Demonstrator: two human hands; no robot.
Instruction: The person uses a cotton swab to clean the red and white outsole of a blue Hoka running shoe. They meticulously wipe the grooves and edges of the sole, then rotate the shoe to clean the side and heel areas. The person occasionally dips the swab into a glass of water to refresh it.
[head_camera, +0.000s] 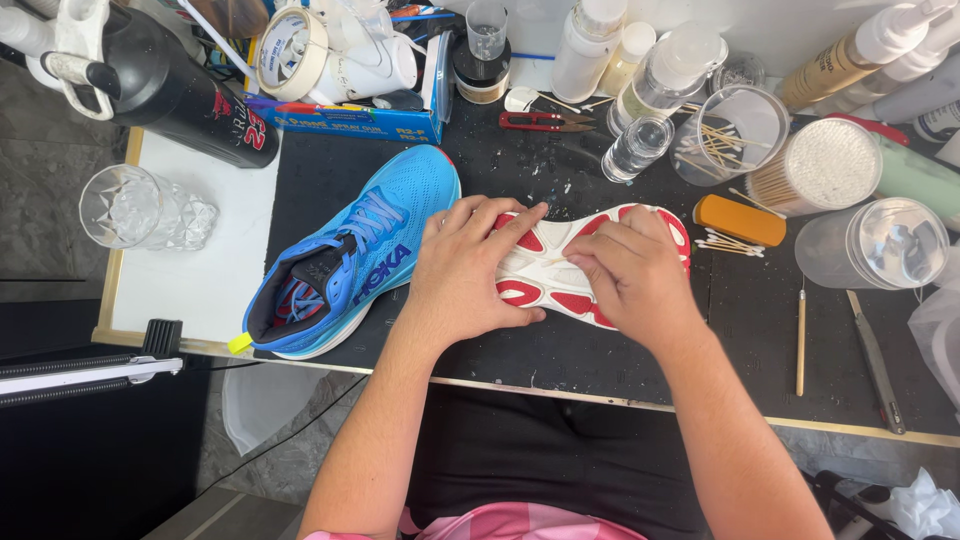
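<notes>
A: The upturned shoe (560, 270), sole up in white and red, is laid on the black mat of the table (640, 370) right in front of the body. It is pressed down by the left hand (470, 270), spread flat with fingers over the heel end. The right hand (630, 275) is curled over the forefoot, fingertips pinched as if something thin is held against the tread; what is held cannot be made out.

B: So the step judged to be in hand is picking at the sole's grooves. A steady hold and a small, precise stroke would be called for next.

A: Just left, a blue shoe (350, 260) is set upright, touching the left hand's side.

B: And the containers?

A: Behind the right hand, a clear cup (740, 130) is filled loosely with wooden sticks, a round tub (825, 165) is packed with cotton swabs, and a small glass (637, 148) looks empty. A lidded clear jar (870, 245) is seen at right, contents unclear.
</notes>
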